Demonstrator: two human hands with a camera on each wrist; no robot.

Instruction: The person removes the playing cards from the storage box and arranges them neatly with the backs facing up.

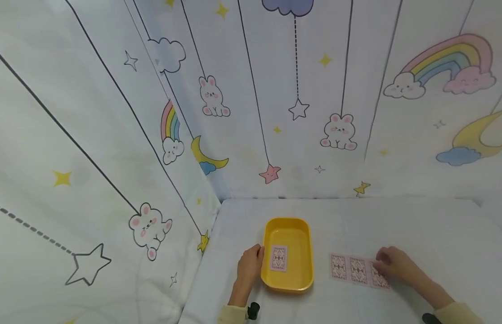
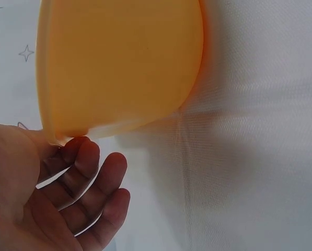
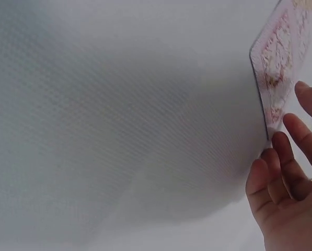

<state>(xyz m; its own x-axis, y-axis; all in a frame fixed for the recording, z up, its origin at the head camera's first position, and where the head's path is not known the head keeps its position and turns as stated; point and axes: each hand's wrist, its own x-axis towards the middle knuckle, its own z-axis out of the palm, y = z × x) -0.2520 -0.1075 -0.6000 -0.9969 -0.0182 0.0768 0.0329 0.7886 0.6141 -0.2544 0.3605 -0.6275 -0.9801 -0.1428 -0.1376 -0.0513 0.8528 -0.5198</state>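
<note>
A yellow tray (image 1: 307, 256) lies on the white-covered table, with one patterned playing card (image 1: 279, 258) back up inside it. My left hand (image 1: 249, 265) pinches the tray's left rim; from the left wrist the tray's wall (image 2: 124, 63) fills the upper part, and the other fingers (image 2: 111, 172) fan out below. To the tray's right, three cards lie in a row: a left card (image 1: 338, 266), a middle card (image 1: 358, 270) and a right card (image 1: 381, 280). My right hand (image 1: 398, 265) is at the right card's upper right edge, its fingertips by the card edge (image 3: 270, 78), thumb and forefinger apart.
White cloth covers the table (image 1: 243, 216). A white curtain (image 1: 251, 112) printed with rabbits, stars and rainbows hangs behind the table and along its left side. Dark bands sit at both wrists by the pale yellow sleeves (image 1: 232, 314).
</note>
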